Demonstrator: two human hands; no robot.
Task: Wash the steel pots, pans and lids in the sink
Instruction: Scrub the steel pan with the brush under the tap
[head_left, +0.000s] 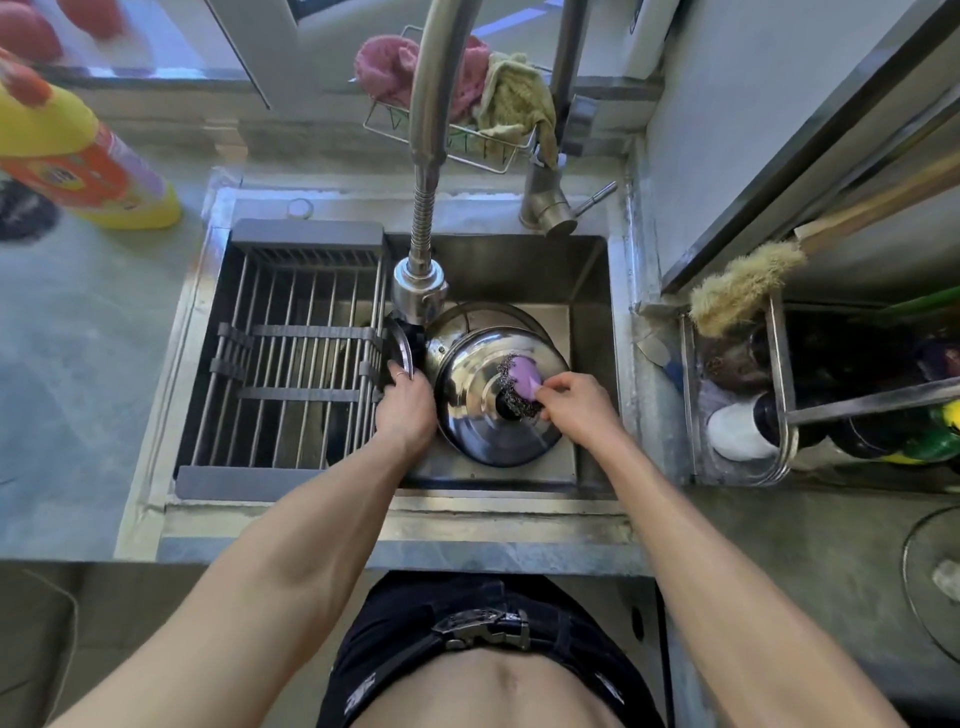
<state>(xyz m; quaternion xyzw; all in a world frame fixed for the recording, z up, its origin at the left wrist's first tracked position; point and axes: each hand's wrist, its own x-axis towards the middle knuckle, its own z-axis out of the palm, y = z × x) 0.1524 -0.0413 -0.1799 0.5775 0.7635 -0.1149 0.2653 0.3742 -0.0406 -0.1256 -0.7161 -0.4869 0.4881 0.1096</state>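
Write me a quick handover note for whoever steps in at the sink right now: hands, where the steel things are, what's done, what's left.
Right hand: grips the purple-handled steel scourer, pressed on the big steel lid near its knob.
Left hand: holds that lid's left edge.
Things: the lid lies dome-up in the sink, over a pot; another lid stands on edge by the drying rack.
Done: nothing sits on the rack yet.
Left: finish scrubbing the lid, rinse it under the tap, then wash the pot and other lid.

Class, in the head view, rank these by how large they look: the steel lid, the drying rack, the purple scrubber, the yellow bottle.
1. drying rack
2. yellow bottle, though nearness to the camera inflates it
3. steel lid
4. purple scrubber
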